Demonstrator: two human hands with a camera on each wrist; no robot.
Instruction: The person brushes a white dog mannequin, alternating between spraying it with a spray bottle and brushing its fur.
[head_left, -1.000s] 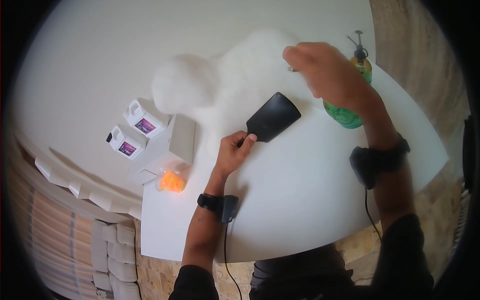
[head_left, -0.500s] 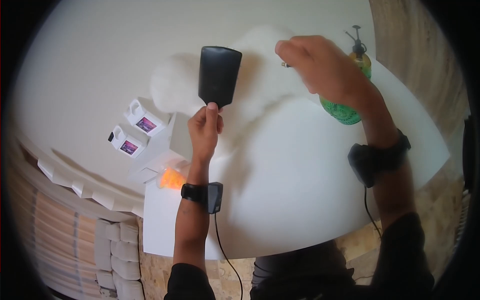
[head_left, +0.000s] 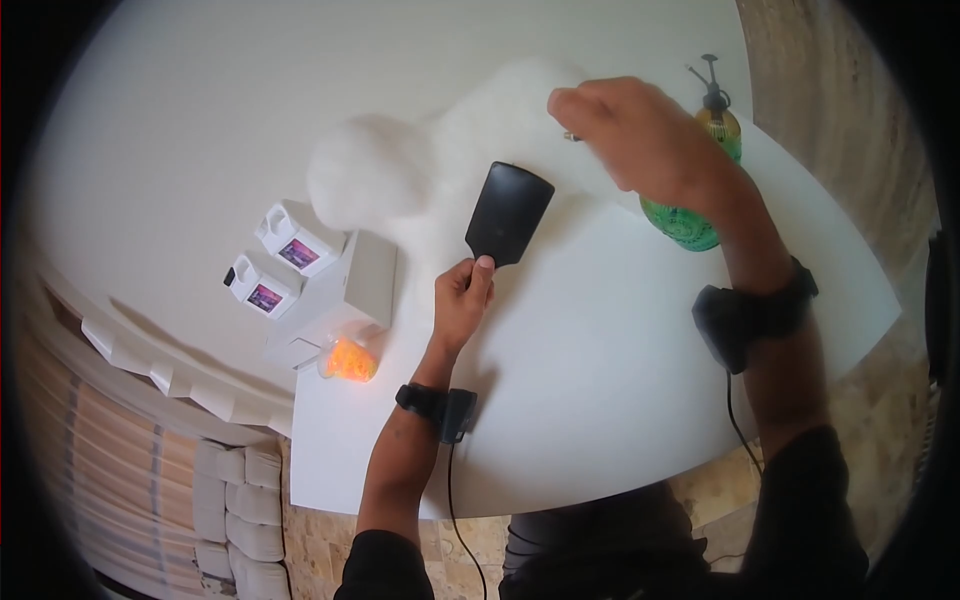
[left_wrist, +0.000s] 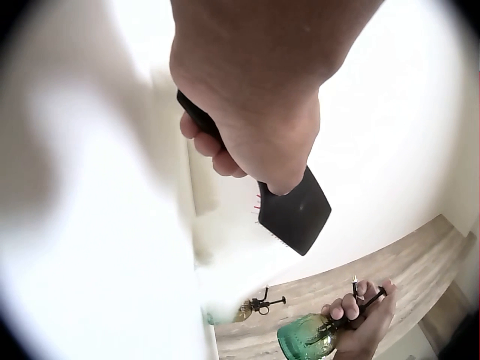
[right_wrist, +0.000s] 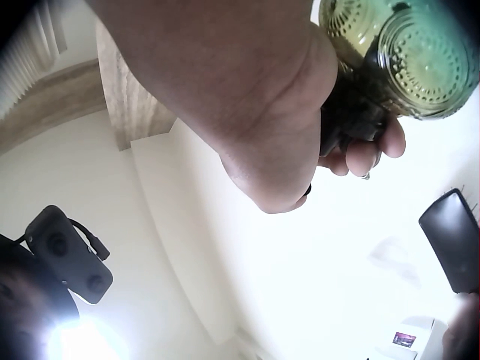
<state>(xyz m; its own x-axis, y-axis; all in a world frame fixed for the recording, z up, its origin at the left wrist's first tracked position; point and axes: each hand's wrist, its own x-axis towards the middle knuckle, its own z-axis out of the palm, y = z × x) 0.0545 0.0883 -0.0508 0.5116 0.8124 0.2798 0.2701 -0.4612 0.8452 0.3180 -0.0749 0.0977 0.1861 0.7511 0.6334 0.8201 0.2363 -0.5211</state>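
Observation:
My left hand (head_left: 464, 305) grips the handle of a black paddle hairbrush (head_left: 510, 212), back side up, and pink bristles show under it in the left wrist view. The brush overlaps the edge of a large white fluffy form (head_left: 500, 120) with a rounded end (head_left: 365, 170). My right hand (head_left: 640, 140) grips the pump neck of a green glass spray bottle (left_wrist: 304, 337), seen best in the left wrist view. Its brass-coloured nozzle (head_left: 572, 136) juts out past the fingers toward the fluffy form. Behind that hand stands a second, yellow-green spray bottle (head_left: 724, 125), partly hidden.
A white table (head_left: 600, 400) with a curved front edge bears everything. At the left are two white jugs (head_left: 300, 245) with purple labels by a white box (head_left: 365, 285), and a clear cup of glowing orange stuff (head_left: 350, 360). A grey sofa (head_left: 245, 500) stands beyond.
My left hand swung the brush leftward over the fluffy form, then brought it back right and nearer me. The right hand stays almost in place, slightly left of where it was.

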